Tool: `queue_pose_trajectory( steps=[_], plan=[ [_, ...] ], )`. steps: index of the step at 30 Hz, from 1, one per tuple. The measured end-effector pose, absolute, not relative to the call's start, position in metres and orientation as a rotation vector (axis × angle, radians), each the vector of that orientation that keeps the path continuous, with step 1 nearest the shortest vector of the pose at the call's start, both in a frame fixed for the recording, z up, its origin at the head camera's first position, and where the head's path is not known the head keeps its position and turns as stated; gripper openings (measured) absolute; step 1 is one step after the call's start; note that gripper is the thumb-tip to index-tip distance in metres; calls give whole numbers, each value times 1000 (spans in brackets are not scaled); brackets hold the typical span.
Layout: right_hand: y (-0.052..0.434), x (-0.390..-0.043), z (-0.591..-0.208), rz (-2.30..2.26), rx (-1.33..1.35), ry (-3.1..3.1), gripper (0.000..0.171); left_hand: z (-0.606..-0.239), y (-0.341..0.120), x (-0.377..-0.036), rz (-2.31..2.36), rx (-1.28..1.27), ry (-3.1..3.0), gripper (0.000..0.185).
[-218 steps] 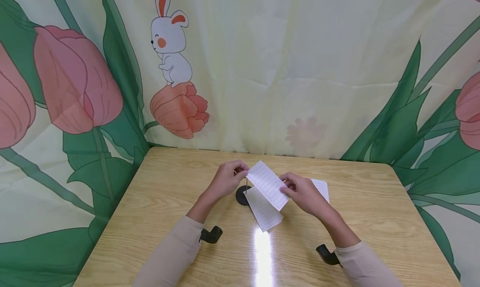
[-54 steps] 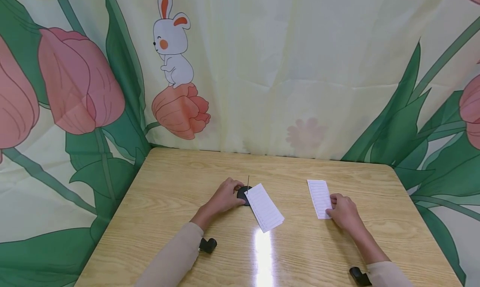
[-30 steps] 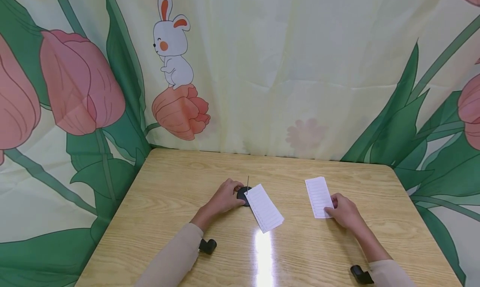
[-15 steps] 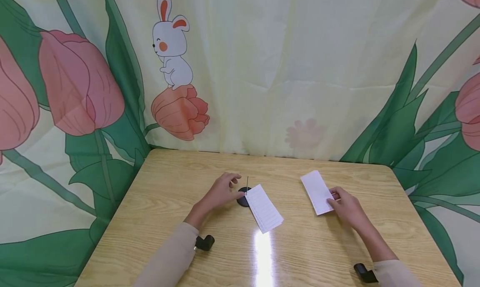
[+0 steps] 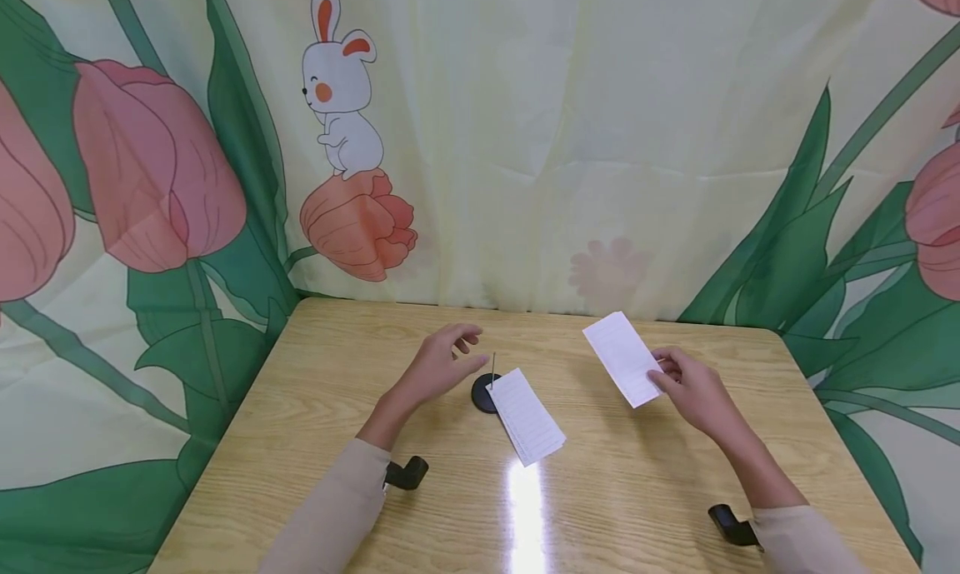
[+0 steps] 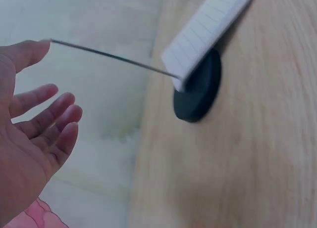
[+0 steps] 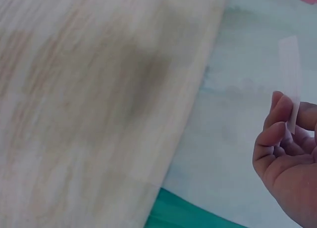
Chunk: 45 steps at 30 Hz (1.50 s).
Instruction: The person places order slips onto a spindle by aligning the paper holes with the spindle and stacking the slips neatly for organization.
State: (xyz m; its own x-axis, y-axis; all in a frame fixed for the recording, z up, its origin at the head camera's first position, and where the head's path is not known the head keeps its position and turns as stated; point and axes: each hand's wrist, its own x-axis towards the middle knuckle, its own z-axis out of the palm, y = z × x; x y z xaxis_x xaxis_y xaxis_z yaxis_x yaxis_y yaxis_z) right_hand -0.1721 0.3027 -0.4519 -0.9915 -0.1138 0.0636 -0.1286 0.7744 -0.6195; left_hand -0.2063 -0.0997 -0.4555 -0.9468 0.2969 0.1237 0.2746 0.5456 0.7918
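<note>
My right hand (image 5: 696, 392) pinches a white lined paper slip (image 5: 621, 359) between thumb and fingers, raised above the table. In the right wrist view the slip (image 7: 290, 69) stands nearly edge-on. Left of centre stands a bill spike with a round black base (image 5: 482, 396) and a thin upright metal rod (image 5: 493, 367). Several lined slips (image 5: 528, 420) are threaded on it by one corner, fanned slightly. My left hand (image 5: 438, 364) hovers beside the spike, holding nothing, fingers loosely bent. Its thumb appears close to the rod's tip (image 6: 52, 40); whether they touch, I cannot tell.
The wooden table (image 5: 360, 341) ends at a curtain (image 5: 487, 141) printed with tulips and a rabbit. A black wrist mount juts from each sleeve, the left mount (image 5: 408, 473) and the right mount (image 5: 731, 524). Light glares off the table (image 5: 527, 507) near the front.
Earlier, my hands put a slip near the spike. Since then my right hand has picked up the slip at the right and lifted it leftward; my left hand has let go of the base and risen.
</note>
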Motion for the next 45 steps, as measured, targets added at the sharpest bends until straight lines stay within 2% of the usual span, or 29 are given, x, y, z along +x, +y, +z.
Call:
queue_pose_trajectory(
  steps=[20,32,45],
  plan=[
    [253,-171,-403,1087,426,-2865,30,-411,-64,-209,1561,674,2800,21],
    [228,-173,-395,1151,512,-2856,27,-401,-48,-212,1604,644,2752,19],
    [207,-171,-399,1250,579,-2835,27,-404,-59,-214,1665,539,2625,10]
  ],
)
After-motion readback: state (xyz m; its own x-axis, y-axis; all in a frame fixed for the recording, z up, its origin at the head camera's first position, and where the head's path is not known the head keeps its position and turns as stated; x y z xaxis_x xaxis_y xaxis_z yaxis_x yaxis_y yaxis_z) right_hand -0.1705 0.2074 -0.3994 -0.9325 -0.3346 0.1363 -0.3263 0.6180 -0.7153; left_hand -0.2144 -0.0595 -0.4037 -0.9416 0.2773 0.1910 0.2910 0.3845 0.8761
